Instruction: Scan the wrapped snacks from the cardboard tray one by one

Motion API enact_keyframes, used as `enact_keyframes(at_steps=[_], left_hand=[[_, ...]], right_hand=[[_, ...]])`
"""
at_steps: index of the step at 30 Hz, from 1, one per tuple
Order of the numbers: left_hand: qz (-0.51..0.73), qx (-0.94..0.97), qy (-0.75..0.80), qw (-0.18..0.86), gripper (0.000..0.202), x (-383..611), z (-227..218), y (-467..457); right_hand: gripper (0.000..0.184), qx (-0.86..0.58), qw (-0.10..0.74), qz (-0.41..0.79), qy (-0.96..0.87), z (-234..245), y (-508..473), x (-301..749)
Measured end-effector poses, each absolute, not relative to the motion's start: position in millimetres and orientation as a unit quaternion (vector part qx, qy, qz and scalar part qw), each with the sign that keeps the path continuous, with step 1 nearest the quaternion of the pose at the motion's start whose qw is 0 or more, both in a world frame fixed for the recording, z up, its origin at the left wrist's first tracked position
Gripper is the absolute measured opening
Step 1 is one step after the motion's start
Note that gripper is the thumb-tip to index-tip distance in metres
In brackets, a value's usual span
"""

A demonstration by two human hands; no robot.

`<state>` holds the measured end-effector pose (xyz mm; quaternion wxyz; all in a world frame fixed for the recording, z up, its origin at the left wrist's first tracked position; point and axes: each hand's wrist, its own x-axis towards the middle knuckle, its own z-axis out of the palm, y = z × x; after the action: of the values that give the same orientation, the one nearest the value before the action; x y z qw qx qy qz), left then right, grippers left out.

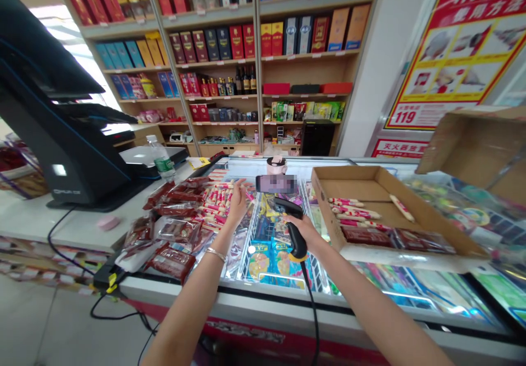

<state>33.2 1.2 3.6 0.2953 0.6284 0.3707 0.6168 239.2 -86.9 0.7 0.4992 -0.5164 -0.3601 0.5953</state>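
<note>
My right hand is wrapped round the handle of a black barcode scanner, whose cable runs down over the freezer's front edge. The scanner's head points toward the pile of red-and-white sausage sticks on the glass lid. My left hand reaches over that pile with its fingers down on the sticks; I cannot tell whether it holds one. A bracelet sits on my left wrist. Dark red vacuum packs lie to the left of the sticks.
An open cardboard box with sausage sticks and red packs rests on the freezer at the right. A black till terminal, a water bottle and a pink object stand on the counter at left. Shelves of boxed goods fill the back wall.
</note>
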Motion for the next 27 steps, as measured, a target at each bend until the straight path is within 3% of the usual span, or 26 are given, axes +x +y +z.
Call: enact_keyframes(at_steps=[14,20,22,27], left_hand=[[0.597,0.679,0.360,0.230,0.024,33.7,6.6,-4.7],[0.526,0.731,0.425,0.099,0.023,31.5,7.8,-10.4],[0.528,0.717,0.437,0.129,0.019,31.2,9.8,-12.0],[0.582,0.662,0.351,0.316,0.024,52.3,22.0,-14.9]], right_hand=[[0.017,-0.515,0.499,0.589,-0.373,1.5,-89.9,241.2],[0.026,-0.502,0.501,0.586,-0.390,14.5,-96.9,237.6],[0.032,-0.479,0.520,0.583,-0.401,29.5,-105.8,244.2],[0.033,-0.459,0.644,0.486,-0.371,79.9,-139.1,310.1]])
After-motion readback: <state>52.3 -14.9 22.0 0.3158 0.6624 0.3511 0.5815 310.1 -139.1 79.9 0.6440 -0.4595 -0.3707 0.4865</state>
